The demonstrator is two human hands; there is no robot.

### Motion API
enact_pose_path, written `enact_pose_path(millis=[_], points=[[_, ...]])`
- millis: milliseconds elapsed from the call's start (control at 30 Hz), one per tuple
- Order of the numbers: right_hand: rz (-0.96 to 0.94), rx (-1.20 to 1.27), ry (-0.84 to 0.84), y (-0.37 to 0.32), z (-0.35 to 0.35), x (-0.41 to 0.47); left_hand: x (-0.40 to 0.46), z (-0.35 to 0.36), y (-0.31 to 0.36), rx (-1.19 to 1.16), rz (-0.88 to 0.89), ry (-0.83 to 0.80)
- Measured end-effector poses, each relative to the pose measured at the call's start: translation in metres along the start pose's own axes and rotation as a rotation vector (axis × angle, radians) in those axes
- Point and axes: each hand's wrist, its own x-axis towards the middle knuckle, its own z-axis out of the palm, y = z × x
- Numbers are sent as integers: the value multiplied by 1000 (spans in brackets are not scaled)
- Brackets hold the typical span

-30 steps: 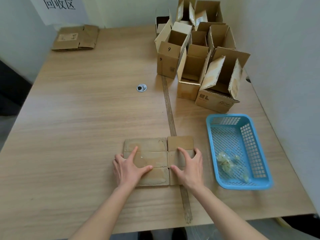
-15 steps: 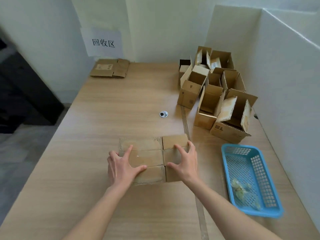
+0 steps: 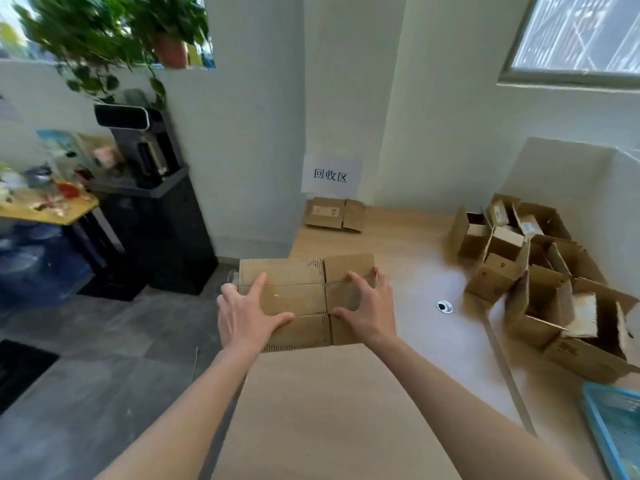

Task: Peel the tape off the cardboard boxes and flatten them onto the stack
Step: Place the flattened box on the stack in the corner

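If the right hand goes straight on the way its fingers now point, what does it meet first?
Probably the stack of flattened brown cardboard boxes under the paper wall sign. The right hand, gripping the flattened brown cardboard box, points that way over bare wooden table; depth is unclear.

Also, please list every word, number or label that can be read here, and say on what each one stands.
"回收区": paper sign on the wall above the stack.
"9": side of an open box, and again on its flap.
Label on the stack's top box: blurred, unreadable.
White labels on the far open boxes: too small to read.
Print on the nearest open box: blurred.
Flattened box in both hands: no text seen.
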Motion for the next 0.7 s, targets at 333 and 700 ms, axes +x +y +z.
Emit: enact_pose_path(millis=[333, 700], points=[[-49, 1, -16, -147, 84, 77, 121, -86, -105, 45, 2, 46], [33, 1, -21, -212, 192, 217, 311, -77, -167, 107, 44, -27]])
